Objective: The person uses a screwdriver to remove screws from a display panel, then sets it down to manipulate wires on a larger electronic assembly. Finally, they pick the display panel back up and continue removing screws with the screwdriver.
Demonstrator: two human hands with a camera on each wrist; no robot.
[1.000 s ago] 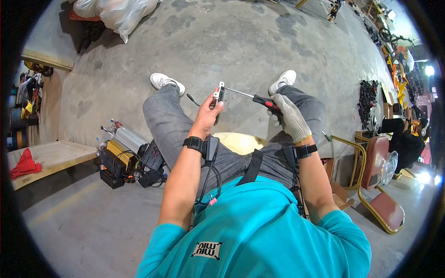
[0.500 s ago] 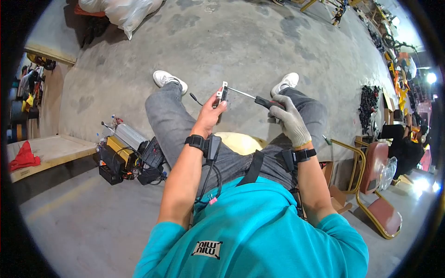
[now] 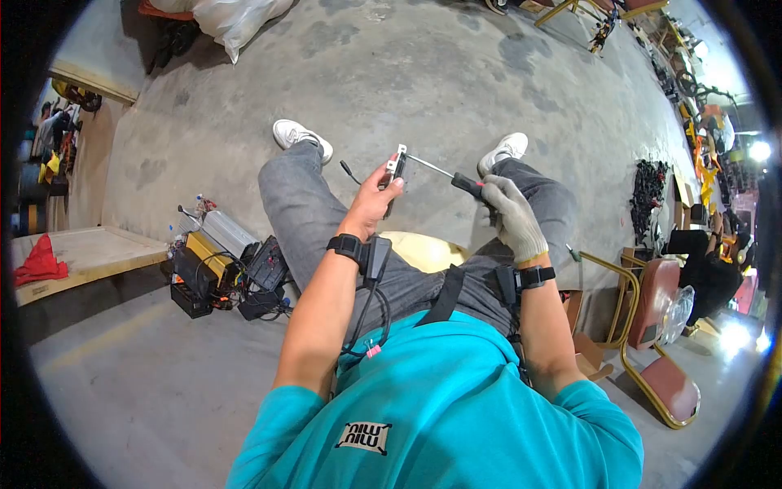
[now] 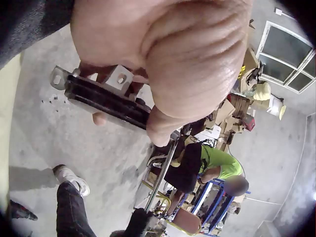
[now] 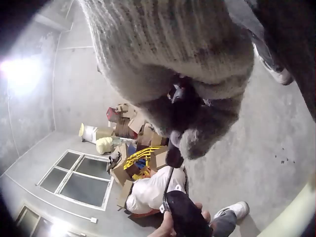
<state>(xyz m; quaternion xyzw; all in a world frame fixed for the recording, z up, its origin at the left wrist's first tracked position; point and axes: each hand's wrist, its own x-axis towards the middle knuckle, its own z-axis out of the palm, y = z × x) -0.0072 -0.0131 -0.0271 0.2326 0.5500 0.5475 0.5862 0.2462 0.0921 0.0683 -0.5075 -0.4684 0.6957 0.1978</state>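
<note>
Clearly, the main hazard is a slip. The bare left hand pinches a slim black module between thumb and fingers, up in the air between the knees; the gloved right hand is wrapped around the handle of a screwdriver. The shaft slants to the module's far end, very near the bare thumb; whether the tip is seated there, I can't tell. With no bench behind the work, a hard push could skid the tip into unprotected skin. Twisting force might also roll the module in that narrow grip, and a drop would mean concrete floor. A dark cable juts out beside the left hand, its end loose; it could snag on a trouser leg if the wrist turns.

Materials: module an oblong block, long edges ridged, one broad face flat and dark with rounded corners. Pale metal mounting tabs stick out, each pierced by a hole. Shaft thin, straight, bright steel; handle thick, black with a touch of red. Glove coarse off-white knit, ribbed, probably less sure on smooth plastic. Floor grey, blotched with darker stains.
</note>
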